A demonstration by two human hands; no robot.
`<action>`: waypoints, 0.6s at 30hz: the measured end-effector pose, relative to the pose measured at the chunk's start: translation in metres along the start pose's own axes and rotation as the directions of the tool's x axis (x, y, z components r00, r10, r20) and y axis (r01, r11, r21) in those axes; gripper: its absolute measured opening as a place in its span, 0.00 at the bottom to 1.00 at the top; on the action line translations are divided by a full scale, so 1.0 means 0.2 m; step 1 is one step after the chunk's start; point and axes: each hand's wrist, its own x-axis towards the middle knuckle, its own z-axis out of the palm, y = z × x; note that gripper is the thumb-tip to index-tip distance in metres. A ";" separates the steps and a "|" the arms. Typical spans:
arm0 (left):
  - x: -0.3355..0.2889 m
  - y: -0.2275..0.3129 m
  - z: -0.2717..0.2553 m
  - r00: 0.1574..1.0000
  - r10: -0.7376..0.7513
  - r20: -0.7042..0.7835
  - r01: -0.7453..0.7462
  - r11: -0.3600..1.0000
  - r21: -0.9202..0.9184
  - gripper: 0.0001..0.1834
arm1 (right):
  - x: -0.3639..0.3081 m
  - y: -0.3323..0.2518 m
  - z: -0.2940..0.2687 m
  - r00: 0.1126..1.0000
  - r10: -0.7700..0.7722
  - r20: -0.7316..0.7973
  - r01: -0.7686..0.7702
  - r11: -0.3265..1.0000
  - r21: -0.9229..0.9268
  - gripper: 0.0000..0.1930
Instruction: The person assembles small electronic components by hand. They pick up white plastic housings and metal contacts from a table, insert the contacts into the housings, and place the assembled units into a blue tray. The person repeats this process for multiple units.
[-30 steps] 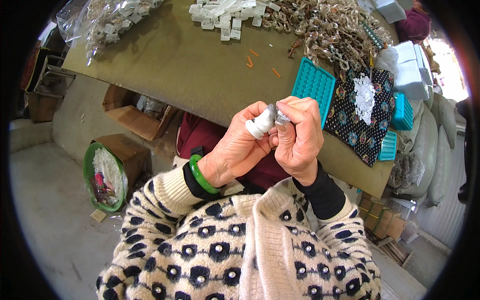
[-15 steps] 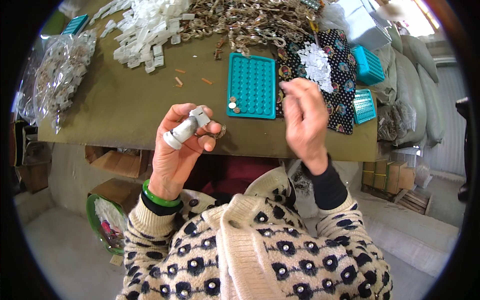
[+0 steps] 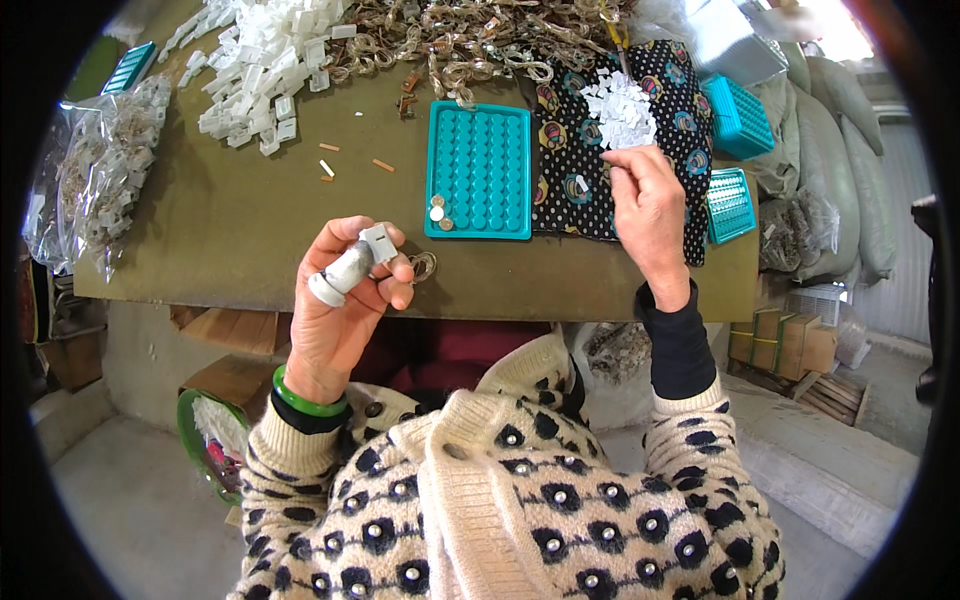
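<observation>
My left hand [image 3: 335, 310] grips a small white plastic case [image 3: 378, 243] with a slot in its face. A whitish finger cot [image 3: 345, 272] covers the thumb pressing on it. A thin coil of wire [image 3: 424, 266] hangs out beside those fingers. At the near edge of a heap of small white flat pieces [image 3: 620, 112] is my right hand [image 3: 648, 205], its fingers drawn together; anything between its fingertips is hidden. The heap lies on a dark patterned cloth [image 3: 560, 215]. One small white piece [image 3: 582, 184] lies apart on that cloth.
Between the hands is a teal tray [image 3: 480, 234] with a few round discs in one corner. Farther back lie white plastic cases [image 3: 265, 80] and tangled wires [image 3: 450, 50]. Scissors [image 3: 617, 38] rest by the cloth. More teal trays [image 3: 738, 118] stand right; a filled plastic bag [image 3: 105, 170] is left.
My right hand has moved right and forward, from over the cloth's left part to the near edge of the white heap. My left hand still holds the case.
</observation>
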 end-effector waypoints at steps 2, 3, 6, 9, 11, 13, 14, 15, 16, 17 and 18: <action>0.00 0.00 0.00 1.000 -0.007 -0.006 0.007 1.000 0.009 0.17 | -0.02 -0.03 0.03 0.999 -0.021 0.042 0.023 0.999 -0.043 0.07; 0.00 0.00 -0.01 1.000 -0.010 -0.007 0.010 1.000 0.023 0.17 | -0.03 -0.03 0.05 0.997 -0.060 0.055 0.065 0.993 -0.094 0.08; 0.00 0.00 -0.01 1.000 -0.012 0.008 0.011 0.999 0.034 0.18 | -0.05 -0.04 0.07 0.984 -0.152 0.094 0.169 0.964 -0.208 0.09; 0.00 0.00 -0.02 0.999 -0.006 0.034 0.004 0.999 0.035 0.18 | -0.04 -0.04 0.07 0.978 -0.170 0.119 0.191 0.961 -0.197 0.06; 0.01 0.00 -0.02 0.999 -0.001 0.039 0.000 0.999 0.037 0.18 | -0.03 -0.05 0.06 0.975 -0.158 0.157 0.186 0.965 -0.184 0.05; 0.00 -0.01 -0.02 0.999 0.009 0.035 -0.010 0.999 0.045 0.17 | -0.01 -0.07 0.06 0.972 -0.157 0.174 0.190 0.962 -0.195 0.05; 0.01 -0.01 -0.02 0.996 0.027 0.090 -0.030 0.999 0.026 0.16 | 0.00 -0.09 0.06 0.972 -0.147 0.184 0.183 0.963 -0.196 0.05; 0.01 -0.01 -0.01 0.997 0.016 0.076 -0.018 0.999 0.035 0.17 | 0.01 -0.11 0.06 0.977 -0.107 0.183 0.140 0.975 -0.175 0.04; 0.00 0.00 -0.01 0.998 0.005 0.070 -0.008 0.999 0.040 0.17 | 0.01 -0.14 0.05 0.983 -0.091 0.161 0.110 0.987 -0.116 0.03; 0.00 0.00 -0.01 0.999 0.000 0.053 -0.001 1.000 0.019 0.17 | 0.01 -0.18 0.05 0.986 -0.004 0.164 0.003 1.000 0.009 0.02; -0.01 0.00 -0.01 0.999 -0.034 0.021 0.032 0.997 0.067 0.21 | 0.00 -0.23 0.05 0.970 0.144 0.195 -0.167 0.980 0.110 0.02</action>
